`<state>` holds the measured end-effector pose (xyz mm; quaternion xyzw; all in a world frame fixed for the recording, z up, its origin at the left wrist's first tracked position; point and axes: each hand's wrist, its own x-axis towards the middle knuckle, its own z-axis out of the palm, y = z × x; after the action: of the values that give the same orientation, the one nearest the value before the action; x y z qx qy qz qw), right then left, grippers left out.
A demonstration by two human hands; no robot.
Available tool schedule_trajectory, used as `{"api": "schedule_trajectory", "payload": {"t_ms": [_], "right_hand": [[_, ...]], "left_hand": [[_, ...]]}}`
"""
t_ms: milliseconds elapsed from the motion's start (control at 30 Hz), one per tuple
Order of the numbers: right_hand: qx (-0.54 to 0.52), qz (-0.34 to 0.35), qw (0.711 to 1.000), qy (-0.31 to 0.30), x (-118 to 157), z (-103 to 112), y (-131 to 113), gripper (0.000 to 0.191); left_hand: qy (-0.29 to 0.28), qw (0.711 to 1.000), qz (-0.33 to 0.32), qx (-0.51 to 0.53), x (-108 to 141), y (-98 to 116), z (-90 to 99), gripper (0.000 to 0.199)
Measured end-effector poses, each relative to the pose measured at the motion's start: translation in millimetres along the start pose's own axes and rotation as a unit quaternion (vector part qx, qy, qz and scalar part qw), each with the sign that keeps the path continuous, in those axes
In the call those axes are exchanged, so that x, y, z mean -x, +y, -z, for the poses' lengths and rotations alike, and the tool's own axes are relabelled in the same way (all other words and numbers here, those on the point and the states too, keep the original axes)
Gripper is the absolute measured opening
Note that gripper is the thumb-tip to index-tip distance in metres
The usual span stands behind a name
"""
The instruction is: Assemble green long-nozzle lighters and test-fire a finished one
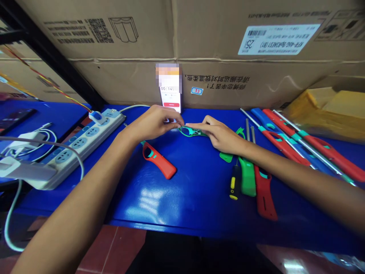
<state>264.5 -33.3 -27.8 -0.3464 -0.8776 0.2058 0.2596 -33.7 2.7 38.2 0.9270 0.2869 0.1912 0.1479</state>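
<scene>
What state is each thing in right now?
Held green lighter: casing open, inner parts showing
Left hand: pinching its end
Right hand: fingers on it
Phone: upright, screen lit
Power strip: blue-and-white plug inserted
Screwdriver: lying flat
Red lighter beside left forearm: lying flat

Phone: top's pixelated, tiny text's a lost cause
Green casing below phone: one end's buried under the right hand
Dark red lighter, lower right of phone: forearm hides a chunk
Carton behind phone: cropped up top, small print's mush
</scene>
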Motion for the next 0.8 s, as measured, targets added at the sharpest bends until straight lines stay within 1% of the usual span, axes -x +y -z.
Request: {"api": "schedule_trajectory", "payload": {"t_ms": [133, 233, 400, 533, 700, 800], "right_hand": [[0.0, -0.015, 1.0, 0.016, 0.4, 1.1, -3.9, 0.063], [-0.004, -0.013, 0.999, 0.03, 0.5, 1.2, -4.9, 0.056], [-0.005, -0.005, 0.999, 0.044, 0.5, 0.1, -2.7, 0.05], [-0.008, -0.013, 0.999, 0.052, 0.3, -0.5, -2.5, 0.047], [-0.017, -0.021, 0.998, 0.053, -0.1, 0.8, -4.1, 0.046], [-0.024, -0.029, 0.998, 0.051, -0.1, 2.3, -5.3, 0.045]], "left_hand": [[0.008, 1.0, -0.001, 0.004, 0.0, -4.2, -0.9, 0.022], [0.017, 1.0, 0.0, 0.01, -0.2, -5.9, -3.8, 0.021], [0.05, 0.999, 0.008, -0.008, -1.6, -6.0, -12.5, 0.019], [0.053, 0.998, 0.011, 0.01, -2.3, -4.6, -14.4, 0.017], [0.066, 0.997, 0.04, 0.016, -3.4, -1.9, -15.9, 0.014], [0.06, 0.996, 0.065, 0.007, -4.5, 1.5, -18.6, 0.012]]}}
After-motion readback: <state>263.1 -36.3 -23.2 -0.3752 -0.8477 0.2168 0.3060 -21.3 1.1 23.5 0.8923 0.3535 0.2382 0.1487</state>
